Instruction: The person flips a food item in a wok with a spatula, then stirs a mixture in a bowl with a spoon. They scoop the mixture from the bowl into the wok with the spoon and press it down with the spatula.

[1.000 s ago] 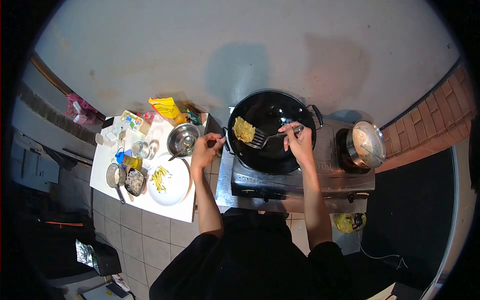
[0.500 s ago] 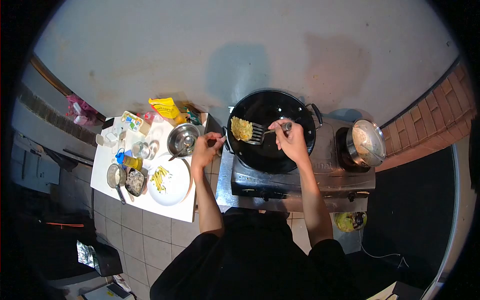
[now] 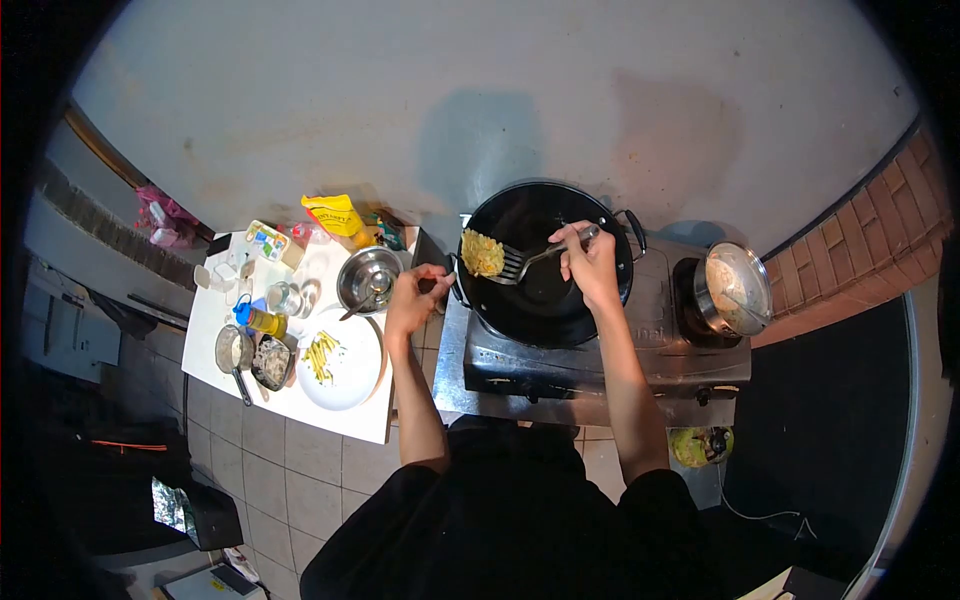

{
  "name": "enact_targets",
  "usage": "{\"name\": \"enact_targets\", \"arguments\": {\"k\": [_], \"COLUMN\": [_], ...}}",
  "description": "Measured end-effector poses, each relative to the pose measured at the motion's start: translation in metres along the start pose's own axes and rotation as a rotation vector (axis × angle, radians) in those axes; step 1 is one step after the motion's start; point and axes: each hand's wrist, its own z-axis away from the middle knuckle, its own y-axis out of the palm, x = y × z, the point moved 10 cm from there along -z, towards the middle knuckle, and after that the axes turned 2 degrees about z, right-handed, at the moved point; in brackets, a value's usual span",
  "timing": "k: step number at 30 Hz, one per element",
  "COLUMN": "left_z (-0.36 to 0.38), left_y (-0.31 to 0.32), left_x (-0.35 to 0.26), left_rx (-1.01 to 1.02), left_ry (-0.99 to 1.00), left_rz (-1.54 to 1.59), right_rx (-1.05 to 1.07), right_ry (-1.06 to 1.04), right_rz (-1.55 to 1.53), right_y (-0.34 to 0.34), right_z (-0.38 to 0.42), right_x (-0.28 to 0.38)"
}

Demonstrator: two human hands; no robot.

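A black wok point(image 3: 545, 205) sits on the stove's left burner. My right hand point(image 3: 592, 265) is closed around the handle of a slotted spatula point(image 3: 513, 265) over the wok. The spatula's head meets a yellow, egg-like patty point(image 3: 482, 252) with browned spots, at the wok's left wall. My left hand point(image 3: 417, 298) is at the left side of the wok, fingers closed at its side handle point(image 3: 455, 282), which they partly hide.
A pan of pale food point(image 3: 735, 285) stands on the right of the steel stove point(image 3: 520, 405). The white table point(image 3: 350, 422) at left holds a metal bowl point(image 3: 368, 280), a plate with green-yellow strips point(image 3: 345, 385), an oil bottle point(image 3: 265, 322) and several containers. A wall point(image 3: 640, 120) rises behind.
My right hand has shifted slightly up and right, and the spatula has turned to a steeper slant. The patty has moved slightly up against the wok's side. My left hand keeps its place.
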Motion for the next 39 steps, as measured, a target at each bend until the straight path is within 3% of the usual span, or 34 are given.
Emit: {"name": "enact_targets", "arguments": {"k": [4,16,18,22,25,27,39], "left_z": [-0.001,0.002,-0.001,-0.001,0.0,0.002,-0.003], "left_y": [-0.001,-0.001,-0.002,0.0,0.001,0.002,-0.001], "left_x": [-0.001,-0.014,-0.01,-0.005,-0.008,-0.011,-0.003], "left_rx": [-0.013,-0.032,-0.038,-0.029,-0.021,-0.024,-0.045], "left_ry": [0.023,0.033,0.047,0.034,0.03,0.021,0.028], "left_rz": [-0.036,0.001,0.021,0.071,0.092,0.081,0.058], "right_rx": [0.106,0.031,0.171,0.194,0.191,0.055,0.138], "right_ry": [0.017,0.048,0.007,-0.01,-0.026,0.027,0.012], "right_rz": [0.017,-0.011,0.157,0.171,0.061,-0.053,-0.07], "right_y": [0.001,-0.02,-0.009,-0.006,-0.002,-0.014,-0.011], "right_z": [0.004,0.008,0.009,0.007,0.005,0.0,-0.001], "right_x": [-0.003,-0.008,-0.009,-0.009,-0.008,-0.013,-0.016]}}
